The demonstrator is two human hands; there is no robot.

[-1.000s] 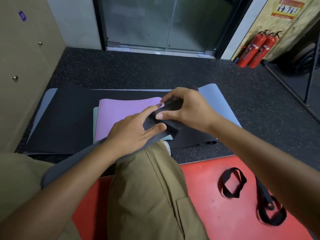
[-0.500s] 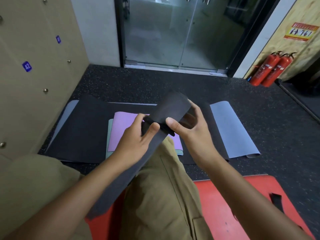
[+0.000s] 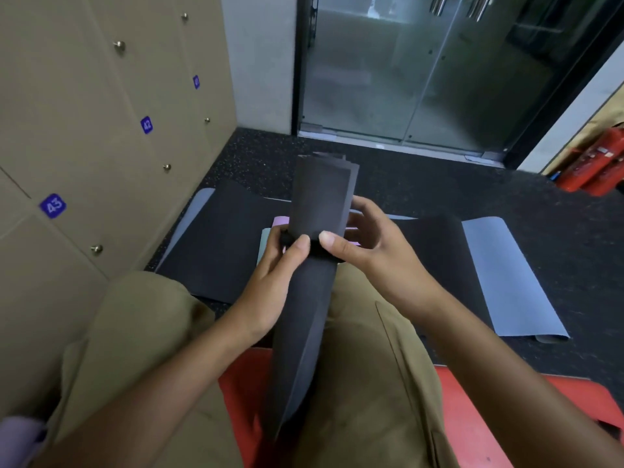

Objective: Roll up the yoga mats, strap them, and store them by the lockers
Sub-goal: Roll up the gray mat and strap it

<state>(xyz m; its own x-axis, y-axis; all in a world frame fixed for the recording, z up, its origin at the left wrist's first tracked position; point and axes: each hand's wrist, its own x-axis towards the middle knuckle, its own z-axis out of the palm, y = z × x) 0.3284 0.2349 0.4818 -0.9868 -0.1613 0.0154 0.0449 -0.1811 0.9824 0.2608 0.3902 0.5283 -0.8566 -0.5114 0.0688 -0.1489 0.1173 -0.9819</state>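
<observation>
Both hands meet at the middle of a rolled black mat [image 3: 320, 204] that stands tilted up from between the person's knees: the left hand [image 3: 273, 282] curls round its left side with the thumb pressed on a black strap [image 3: 312, 246] that crosses the roll, and the right hand [image 3: 371, 255] grips from the right, thumb on the same strap, fingers wrapped behind the roll. The strap's ends are hidden under the thumbs, so whether it is fastened cannot be told. The roll's lower end drops out of sight between the khaki trousers [image 3: 364, 383], over a red floor mat [image 3: 506, 430]. Beyond the hands, on the dark speckled floor [image 3: 439, 184], a black mat [image 3: 216, 251] lies unrolled across a grey-blue mat [image 3: 506, 278]; a purple mat [image 3: 281, 220] and a pale green one beneath it show only as slivers behind the left hand. Tan lockers [image 3: 84, 130] numbered 42 and 43 stand closed along the left. Red fire extinguishers [image 3: 594, 163] are cut off at the right edge, beside a glass door [image 3: 422, 69].
</observation>
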